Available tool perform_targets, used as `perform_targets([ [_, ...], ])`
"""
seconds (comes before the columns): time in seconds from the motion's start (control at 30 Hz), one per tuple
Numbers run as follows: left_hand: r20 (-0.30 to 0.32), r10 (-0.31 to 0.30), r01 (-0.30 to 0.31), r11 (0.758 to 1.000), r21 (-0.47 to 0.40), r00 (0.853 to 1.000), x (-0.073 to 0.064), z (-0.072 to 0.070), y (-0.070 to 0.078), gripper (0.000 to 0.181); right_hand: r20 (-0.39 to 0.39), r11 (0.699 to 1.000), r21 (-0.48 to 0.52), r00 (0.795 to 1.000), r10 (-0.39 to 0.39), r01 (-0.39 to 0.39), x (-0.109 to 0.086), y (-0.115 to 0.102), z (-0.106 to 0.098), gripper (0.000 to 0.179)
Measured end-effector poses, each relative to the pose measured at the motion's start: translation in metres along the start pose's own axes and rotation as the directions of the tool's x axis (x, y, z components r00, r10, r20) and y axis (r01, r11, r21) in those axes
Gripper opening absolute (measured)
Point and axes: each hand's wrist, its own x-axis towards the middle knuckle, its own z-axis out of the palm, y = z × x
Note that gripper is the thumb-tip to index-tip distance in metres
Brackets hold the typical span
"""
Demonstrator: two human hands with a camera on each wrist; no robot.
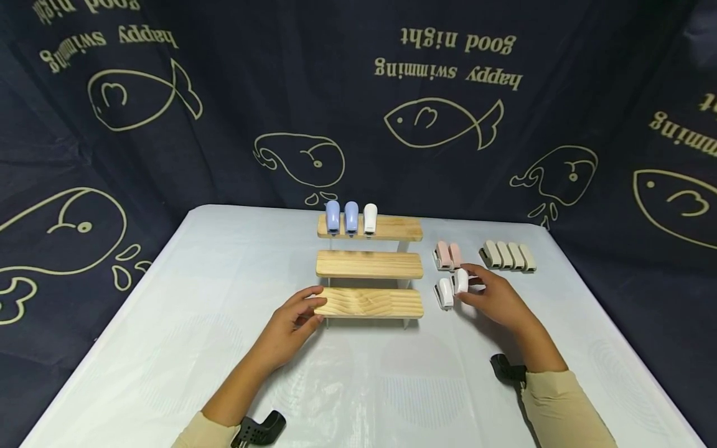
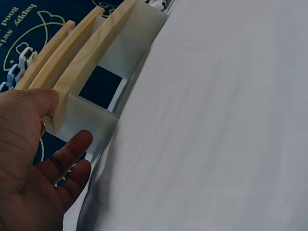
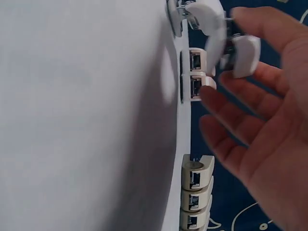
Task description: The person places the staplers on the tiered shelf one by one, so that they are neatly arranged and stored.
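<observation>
A three-tier wooden display rack [image 1: 370,266] stands mid-table. Two blue mini staplers [image 1: 351,214] and one white one [image 1: 370,218] sit at the left of its top tier. My left hand [image 1: 294,326] holds the left end of the lowest tier; in the left wrist view the thumb [image 2: 45,101] presses on the plank while two other fingers stick out loosely. My right hand [image 1: 495,297] pinches a white mini stapler [image 1: 461,281] between thumb and fingers, just above and right of another white stapler [image 1: 445,294]. In the right wrist view the held stapler [image 3: 247,55] is blurred.
Two pink staplers [image 1: 449,255] stand behind the white ones. A row of several beige staplers [image 1: 508,256] lies farther right. The white-covered table [image 1: 224,267] meets a dark blue printed curtain [image 1: 347,93] at its back edge.
</observation>
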Motion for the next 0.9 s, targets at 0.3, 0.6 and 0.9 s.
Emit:
perform_targets([
  [0.3, 0.005, -0.006, 0.006, 1.000, 0.003, 1.000, 0.000, 0.000, 0.000, 0.031, -0.023, 1.000, 0.003, 1.000, 0.002, -0.002, -0.002, -0.016, -0.006, 0.064],
  [0.6, 0.006, -0.001, 0.001, 1.000, 0.007, 1.000, 0.001, 0.000, 0.000, 0.031, -0.061, 0.997, -0.001, 0.995, -0.080, 0.080, -0.002, -0.029, -0.011, 0.063],
  [0.9, 0.004, 0.001, -0.001, 1.000, 0.002, 1.000, 0.000, 0.000, 0.000, 0.032, -0.086, 0.988, 0.011, 0.984, -0.153, 0.155, -0.002, -0.043, -0.012, 0.063],
])
